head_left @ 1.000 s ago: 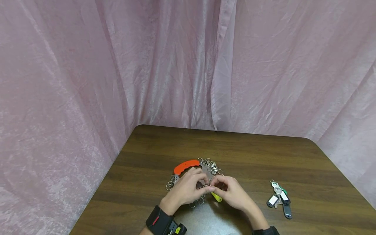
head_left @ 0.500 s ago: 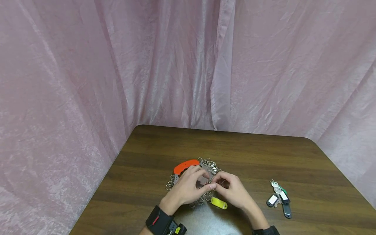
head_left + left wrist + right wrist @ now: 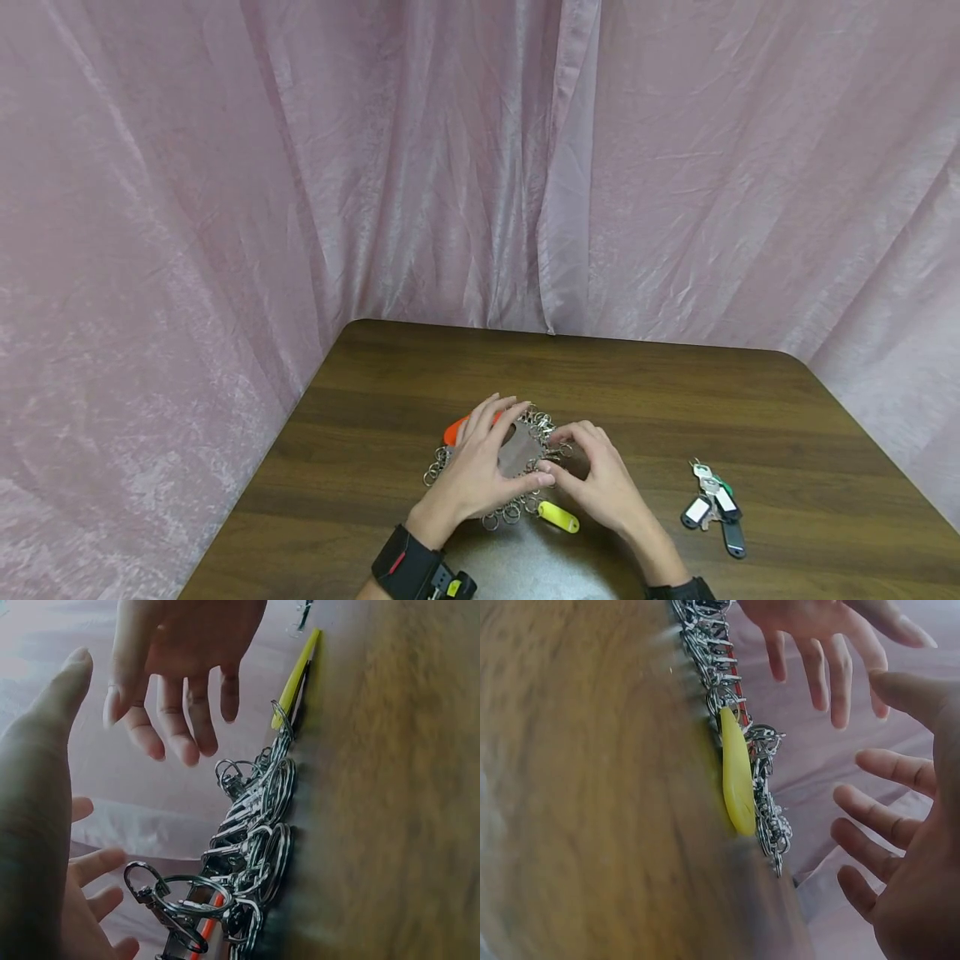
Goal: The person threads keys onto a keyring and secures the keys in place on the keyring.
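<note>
Well, facing a pink curtain (image 3: 675,167) beyond both hands, and working over a brown wooden table (image 3: 390,383) beneath them. Spreading the left hand (image 3: 472,471) wide, gripping nothing, with straight fingers over the orange handle (image 3: 452,432); seemingly hovering rather than pressing it down. Curving the right hand (image 3: 600,483) loosely, with a broad gap between thumb and fingertips, also gripping nothing; perhaps leaving room around the clips (image 3: 555,454) below. Holding the 2 thumb tips near each other. Having the gray key-ring holder (image 3: 517,452) lying flat beneath and between both hands, probably for steadiness without any grip. Having a bunch of keys (image 3: 708,486) lying well apart, out to the right of the right hand, presumably for leaving the hands room. Having the yellow tag (image 3: 558,517) lying just on the near side of the right thumb; apparently hanging from a ring at its end, hence resting against the holder's edge. Lastly, seeing metal rings (image 3: 512,514) fanning out on the near side of the left thumb, likely from being clipped along the rim.
</note>
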Demonstrator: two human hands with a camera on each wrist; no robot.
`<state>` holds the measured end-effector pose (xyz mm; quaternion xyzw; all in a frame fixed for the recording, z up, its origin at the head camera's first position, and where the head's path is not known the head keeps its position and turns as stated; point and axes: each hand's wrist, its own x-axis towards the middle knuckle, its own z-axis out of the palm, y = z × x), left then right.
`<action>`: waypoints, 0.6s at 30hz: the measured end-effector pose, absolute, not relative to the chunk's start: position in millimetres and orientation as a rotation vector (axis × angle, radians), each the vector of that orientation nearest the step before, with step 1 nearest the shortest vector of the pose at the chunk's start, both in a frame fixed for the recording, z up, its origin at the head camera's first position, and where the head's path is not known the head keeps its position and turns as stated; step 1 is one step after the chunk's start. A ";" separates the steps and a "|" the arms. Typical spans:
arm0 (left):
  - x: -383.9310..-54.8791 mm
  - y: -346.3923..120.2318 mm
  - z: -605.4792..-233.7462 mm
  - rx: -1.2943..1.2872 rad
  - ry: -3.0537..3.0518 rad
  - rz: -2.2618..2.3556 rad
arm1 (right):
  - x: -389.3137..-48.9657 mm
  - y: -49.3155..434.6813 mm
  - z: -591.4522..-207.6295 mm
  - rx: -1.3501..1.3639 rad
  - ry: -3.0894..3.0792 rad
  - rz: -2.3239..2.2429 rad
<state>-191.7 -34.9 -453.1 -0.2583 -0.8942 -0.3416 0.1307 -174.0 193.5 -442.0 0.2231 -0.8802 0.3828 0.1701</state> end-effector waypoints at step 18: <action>-196.7 -38.6 -449.2 -0.655 -2.427 -0.933 | -175.2 201.6 -438.4 0.525 -2.529 0.738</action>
